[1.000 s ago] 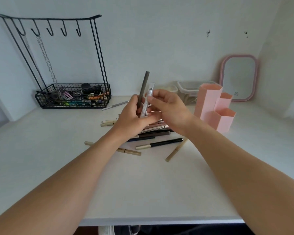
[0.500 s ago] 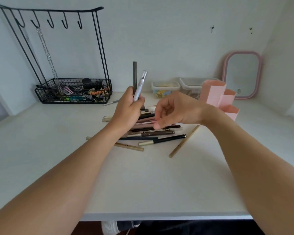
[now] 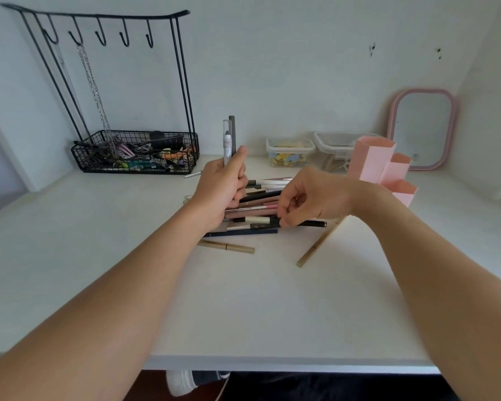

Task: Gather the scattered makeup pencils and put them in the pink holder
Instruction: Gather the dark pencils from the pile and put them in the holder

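Observation:
My left hand (image 3: 223, 188) grips two pencils upright above the table: a clear silver one (image 3: 226, 141) and a grey one (image 3: 232, 131) behind it. My right hand (image 3: 310, 198) reaches down into the pile of makeup pencils (image 3: 258, 206) on the white table, and its fingertips pinch a black pencil with a silver band (image 3: 272, 222). Two gold pencils lie apart from the pile, one in front (image 3: 229, 246) and one at the right (image 3: 320, 244). The pink holder (image 3: 376, 163), with stepped hexagonal tubes, stands just behind my right wrist.
A black wire rack with hooks and a basket of small items (image 3: 133, 154) stands at the back left. Two clear plastic boxes (image 3: 289, 150) and a pink-framed mirror (image 3: 422, 128) sit at the back right. A silver pencil (image 3: 193, 174) lies near the basket.
My right hand let go of the clear pencil, dropped to the pile and now pinches a black pencil. My left hand stays raised with the two pencils.

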A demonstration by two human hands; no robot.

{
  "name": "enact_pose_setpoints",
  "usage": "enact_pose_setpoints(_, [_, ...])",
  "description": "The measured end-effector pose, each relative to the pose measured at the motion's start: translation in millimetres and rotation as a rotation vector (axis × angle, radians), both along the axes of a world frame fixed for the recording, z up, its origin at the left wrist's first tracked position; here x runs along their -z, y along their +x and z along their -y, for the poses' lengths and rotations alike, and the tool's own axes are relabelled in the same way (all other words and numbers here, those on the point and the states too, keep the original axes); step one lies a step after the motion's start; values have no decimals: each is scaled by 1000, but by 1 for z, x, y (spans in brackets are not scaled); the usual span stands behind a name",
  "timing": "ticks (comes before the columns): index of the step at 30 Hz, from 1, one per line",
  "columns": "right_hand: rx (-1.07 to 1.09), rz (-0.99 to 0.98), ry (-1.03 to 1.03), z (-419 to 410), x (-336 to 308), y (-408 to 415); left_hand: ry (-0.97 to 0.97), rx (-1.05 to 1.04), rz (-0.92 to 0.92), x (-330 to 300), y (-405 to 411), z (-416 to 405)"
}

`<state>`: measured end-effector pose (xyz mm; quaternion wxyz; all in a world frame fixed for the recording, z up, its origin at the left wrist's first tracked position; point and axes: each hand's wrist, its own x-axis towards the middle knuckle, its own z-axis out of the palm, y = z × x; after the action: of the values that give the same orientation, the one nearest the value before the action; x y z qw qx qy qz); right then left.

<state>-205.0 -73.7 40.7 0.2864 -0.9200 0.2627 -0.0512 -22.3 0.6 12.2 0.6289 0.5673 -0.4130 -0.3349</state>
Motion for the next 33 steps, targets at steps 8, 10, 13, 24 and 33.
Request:
enact_pose_setpoints(8, [148, 521, 318, 5, -1, 2, -12, 141, -50, -4, -7, -3])
enact_pose_setpoints(10, [129, 660, 417, 3, 0, 6, -51, 141, 49, -1, -10, -4])
enact_pose_setpoints(13, [93, 753, 506, -2, 5, 15, -80, 148, 192, 3, -12, -2])
enact_pose_setpoints(24, [199, 511, 387, 3, 0, 4, 5, 229, 128, 3, -12, -4])
enact_pose_setpoints(33, [58, -206, 463, -2, -7, -21, -35, 170, 90, 1, -7, -3])
